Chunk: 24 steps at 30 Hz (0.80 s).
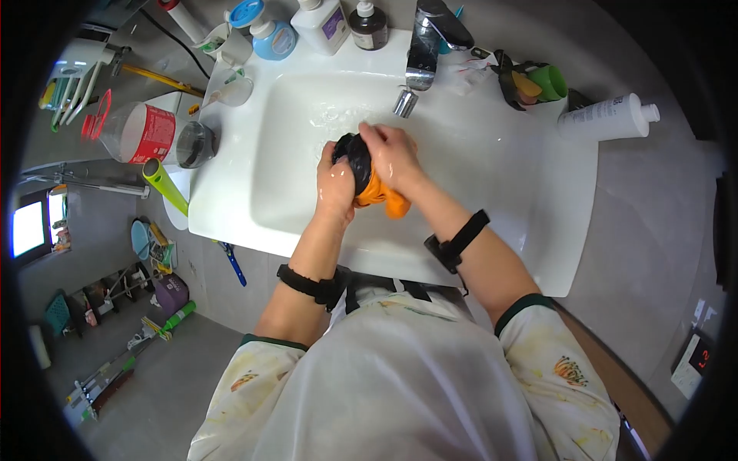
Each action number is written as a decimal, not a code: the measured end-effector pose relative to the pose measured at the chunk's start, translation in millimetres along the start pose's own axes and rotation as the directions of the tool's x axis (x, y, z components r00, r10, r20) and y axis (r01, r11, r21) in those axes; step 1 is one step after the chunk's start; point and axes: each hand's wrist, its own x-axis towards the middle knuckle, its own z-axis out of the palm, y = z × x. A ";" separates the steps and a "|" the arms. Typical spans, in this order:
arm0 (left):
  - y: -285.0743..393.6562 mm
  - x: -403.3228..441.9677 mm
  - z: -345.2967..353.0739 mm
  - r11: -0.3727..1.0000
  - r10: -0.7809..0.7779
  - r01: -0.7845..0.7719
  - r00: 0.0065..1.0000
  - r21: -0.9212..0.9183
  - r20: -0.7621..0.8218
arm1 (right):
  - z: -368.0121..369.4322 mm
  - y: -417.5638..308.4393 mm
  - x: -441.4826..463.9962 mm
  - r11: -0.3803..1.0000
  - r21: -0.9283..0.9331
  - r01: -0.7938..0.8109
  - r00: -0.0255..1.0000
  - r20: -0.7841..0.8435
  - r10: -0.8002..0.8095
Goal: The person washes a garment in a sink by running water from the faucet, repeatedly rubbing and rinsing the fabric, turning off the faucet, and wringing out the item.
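Note:
Over the white sink (269,154), my left hand (336,187) and my right hand (392,160) are both closed around a bunched, wet-looking black and orange cloth (374,192). Its black part shows between the hands, and the orange part hangs below on the right. What kind of cloth article it is, I cannot make out. Both hands look wet. Behind them stands the chrome faucet (421,58), its spout end (404,101) close above my right hand. Some water with bubbles (338,115) shows in the basin behind the cloth.
Along the back rim stand a blue pump bottle (273,38), a white bottle (320,27) and a dark pump bottle (369,27). A green cup (547,82) and a lying white bottle (611,117) are at right. A large red-labelled plastic bottle (150,133) is at left.

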 end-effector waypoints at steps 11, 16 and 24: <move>-10.0 44.3 -55.9 0.718 -0.093 0.133 0.991 0.684 -0.095 | -42.6 115.4 22.2 0.520 -0.850 0.089 0.989 0.014 -0.147; -43.2 53.3 -48.4 0.465 -0.196 0.245 0.965 0.851 -0.172 | -41.5 113.2 -5.6 0.406 -0.817 0.409 0.823 0.522 0.223; -47.5 63.0 -46.2 0.848 -0.384 0.395 0.917 0.353 -0.105 | -29.8 129.1 -9.4 0.556 -0.781 0.284 0.939 0.343 0.001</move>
